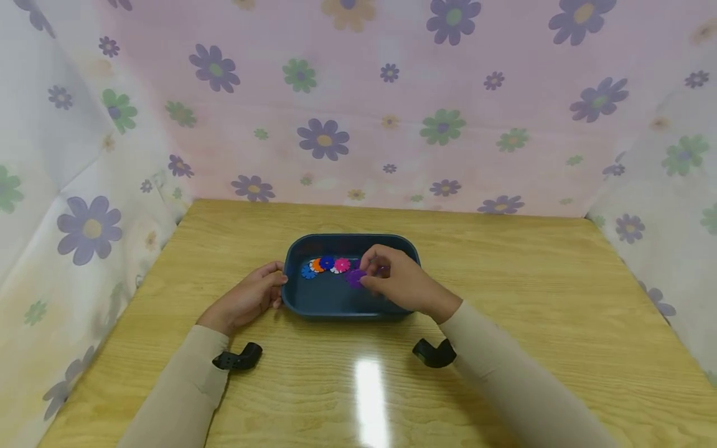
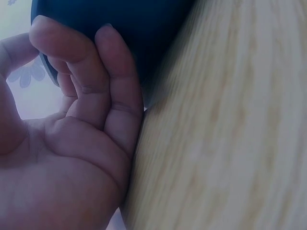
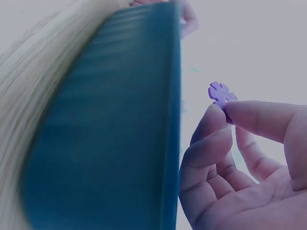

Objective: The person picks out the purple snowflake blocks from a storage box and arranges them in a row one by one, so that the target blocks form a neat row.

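My right hand point(image 1: 403, 283), fingertips nearly together, pinches a purple notched plastic disc point(image 1: 356, 279) over the dark blue-green rounded rectangular plastic box point(image 1: 330, 302). My left hand point(image 1: 252, 295), half-curled, grips its left edge. Multicoloured notched discs point(image 1: 327, 263) lie towards its back edge.

Flowered backdrop point(image 1: 370, 93), perhaps cloth, wood-grain table point(image 1: 521, 280)
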A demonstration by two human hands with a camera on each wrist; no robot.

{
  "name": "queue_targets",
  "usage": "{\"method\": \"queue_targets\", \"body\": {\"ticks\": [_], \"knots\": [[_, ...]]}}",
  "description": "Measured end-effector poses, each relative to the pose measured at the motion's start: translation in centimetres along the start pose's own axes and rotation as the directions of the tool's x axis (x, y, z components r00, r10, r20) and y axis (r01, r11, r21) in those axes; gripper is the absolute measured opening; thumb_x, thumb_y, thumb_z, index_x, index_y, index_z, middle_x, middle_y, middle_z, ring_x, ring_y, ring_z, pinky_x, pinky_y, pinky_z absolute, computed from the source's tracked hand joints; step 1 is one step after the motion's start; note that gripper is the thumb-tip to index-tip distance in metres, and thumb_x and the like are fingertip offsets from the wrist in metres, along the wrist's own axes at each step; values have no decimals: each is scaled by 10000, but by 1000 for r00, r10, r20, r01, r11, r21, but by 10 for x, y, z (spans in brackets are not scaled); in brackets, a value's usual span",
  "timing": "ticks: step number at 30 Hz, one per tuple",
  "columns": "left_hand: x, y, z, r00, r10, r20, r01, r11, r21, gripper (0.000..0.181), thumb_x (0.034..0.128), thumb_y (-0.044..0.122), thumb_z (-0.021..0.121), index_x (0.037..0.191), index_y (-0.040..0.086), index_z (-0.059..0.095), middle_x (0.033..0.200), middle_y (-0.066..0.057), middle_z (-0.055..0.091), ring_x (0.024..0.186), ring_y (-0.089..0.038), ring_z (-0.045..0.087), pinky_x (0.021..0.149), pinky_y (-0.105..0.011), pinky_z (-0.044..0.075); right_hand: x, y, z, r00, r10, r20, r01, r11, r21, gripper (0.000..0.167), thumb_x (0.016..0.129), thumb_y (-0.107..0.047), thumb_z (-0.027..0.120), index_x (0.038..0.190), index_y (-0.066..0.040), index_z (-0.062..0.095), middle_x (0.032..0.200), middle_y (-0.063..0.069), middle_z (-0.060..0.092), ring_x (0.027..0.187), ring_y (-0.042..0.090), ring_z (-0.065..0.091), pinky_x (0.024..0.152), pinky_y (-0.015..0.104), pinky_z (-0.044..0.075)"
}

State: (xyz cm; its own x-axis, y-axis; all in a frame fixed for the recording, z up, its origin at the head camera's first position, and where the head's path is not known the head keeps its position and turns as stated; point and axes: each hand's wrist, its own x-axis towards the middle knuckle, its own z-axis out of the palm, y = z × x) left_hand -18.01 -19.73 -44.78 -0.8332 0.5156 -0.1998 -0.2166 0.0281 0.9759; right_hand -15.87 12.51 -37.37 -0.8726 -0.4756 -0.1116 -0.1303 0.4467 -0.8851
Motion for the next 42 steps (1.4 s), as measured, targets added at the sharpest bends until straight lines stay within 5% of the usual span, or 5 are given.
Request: {"method": "queue_targets", "body": {"ticks": [7, 13, 19, 30, 42], "knots": [[-7, -2, -3, 1000, 5, 14, -4, 1000, -24, 196, 1074, 185, 425, 1192, 29, 414, 833, 47, 578, 649, -67, 510, 604, -207, 446, -33, 22, -18, 992, -4, -124, 12, 998, 61, 123, 991, -128, 630, 1087, -83, 568, 933, 112, 573, 817, 339, 626, 635, 331, 549], [-9, -2, -2, 999, 10, 35, -10, 1000, -18, 198, 1077, 176, 417, 1195, 18, 421, 833, 53, 577, 664, -61, 505, 603, -206, 439, -56, 40, -37, 968, 11, -250, 10, 996, 84, 144, 992, -143, 635, 1104, -72, 577, 1004, 173, 618, 854, 356, 636, 696, 396, 578], [-8, -2, -3, 999, 24, 36, -23, 1000, -18, 178, 1076, 176, 423, 1168, 24, 427, 829, 62, 556, 672, -62, 497, 605, -204, 431, -66, 49, -60, 944, 18, -329, 1, 998, 59, 202, 1009, -211, 617, 1138, -65, 565, 1013, 113, 596, 868, 270, 637, 728, 337, 564], [-8, -3, -6, 999, 37, 30, -35, 997, -71, 103, 1078, 146, 417, 1132, 69, 459, 840, 62, 566, 658, -54, 495, 577, -184, 398, -65, 76, -87, 938, 92, -333, -89, 996, 23, 264, 1028, -260, 583, 1200, -61, 559, 1020, 120, 585, 894, 287, 626, 756, 341, 557], [-4, 1, 0, 1000, 15, 3, -14, 994, -110, 220, 1085, 234, 447, 1224, 75, 388, 844, 62, 590, 659, -51, 507, 591, -186, 410, -61, 112, -103, 953, 200, -229, -201, 979, 17, 255, 1018, -178, 594, 1218, -23, 564, 1019, 177, 634, 831, 222, 613, 714, 339, 561]]}}
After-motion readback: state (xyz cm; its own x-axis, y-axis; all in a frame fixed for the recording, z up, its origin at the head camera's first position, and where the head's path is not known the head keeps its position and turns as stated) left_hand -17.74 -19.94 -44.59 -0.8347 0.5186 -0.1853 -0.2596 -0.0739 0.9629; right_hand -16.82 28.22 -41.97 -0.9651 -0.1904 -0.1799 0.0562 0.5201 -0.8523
